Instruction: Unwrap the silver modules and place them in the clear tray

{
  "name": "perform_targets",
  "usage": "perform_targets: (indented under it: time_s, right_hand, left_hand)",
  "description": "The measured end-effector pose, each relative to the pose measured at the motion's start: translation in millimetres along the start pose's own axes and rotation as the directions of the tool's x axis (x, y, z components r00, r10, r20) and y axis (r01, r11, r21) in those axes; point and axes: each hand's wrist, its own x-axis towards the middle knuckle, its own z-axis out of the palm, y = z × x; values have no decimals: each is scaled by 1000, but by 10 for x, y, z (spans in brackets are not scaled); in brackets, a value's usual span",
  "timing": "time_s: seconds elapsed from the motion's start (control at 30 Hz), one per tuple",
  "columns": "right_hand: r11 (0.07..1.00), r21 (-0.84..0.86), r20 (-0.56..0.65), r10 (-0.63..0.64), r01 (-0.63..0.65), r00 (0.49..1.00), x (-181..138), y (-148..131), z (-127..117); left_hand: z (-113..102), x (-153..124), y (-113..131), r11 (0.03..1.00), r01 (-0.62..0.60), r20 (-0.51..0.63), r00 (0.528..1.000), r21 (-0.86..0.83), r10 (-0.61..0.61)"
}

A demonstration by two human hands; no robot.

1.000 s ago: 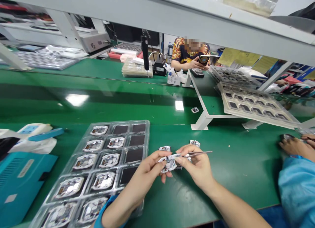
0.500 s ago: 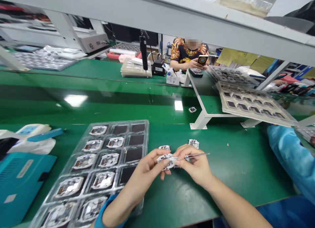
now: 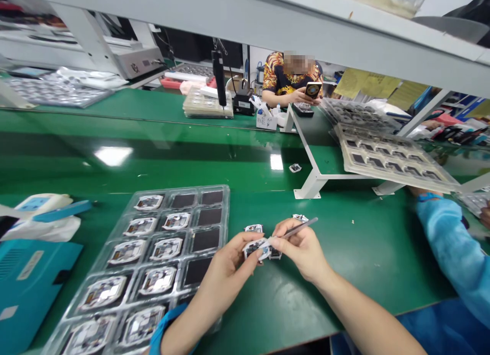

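Between thumb and fingers, my left hand [image 3: 233, 263] grips a small white-framed electronic module [image 3: 253, 249], held just over the green bench. My right hand [image 3: 300, 247] is closed on a pair of grey tweezers [image 3: 302, 226], whose tips reach the module's right edge. Fingers partly hide the tips and what they touch. Close behind my hands lie a similar module [image 3: 253, 228] and another one [image 3: 300, 218]; one more sits just under my fingers [image 3: 274, 254]. To my left, a clear plastic tray [image 3: 225, 202] carries several such modules and dark flat pieces in its pockets.
A teal case [image 3: 34, 288] stands at far left. A white-legged riser [image 3: 312, 186] bears stacked trays [image 3: 398, 161] at right. An electric screwdriver [image 3: 219, 76] hangs behind. A person [image 3: 293, 79] opposite holds a phone; a blue sleeve [image 3: 447, 242] is at my right.
My right hand has turned, so the tweezers now tilt upward to the right instead of lying nearly level. My left hand keeps hold of the module. The view has shifted slightly.
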Motion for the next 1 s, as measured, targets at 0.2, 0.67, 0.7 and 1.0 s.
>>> perform_targets:
  time_s: [0.2,0.67,0.7,1.0]
  right_hand:
    - [1000,3,-11,13,-13,1000,12,-9,-4]
    - [997,-73,-8,-33,32,999,15,-37,-20]
    - [996,-81,-10,-37,36,999,15,-37,-21]
    - [987,-80,42,-138,141,990,-10,-17,-19]
  left_hand:
    - [1,-1,-27,999,-15,18,1000,44,14]
    - [-34,10,-129,997,-36,76,997,75,31]
    - [-35,10,-135,997,-35,78,997,75,29]
    - [-7,24,-63,1000,19,7,1000,-7,-19]
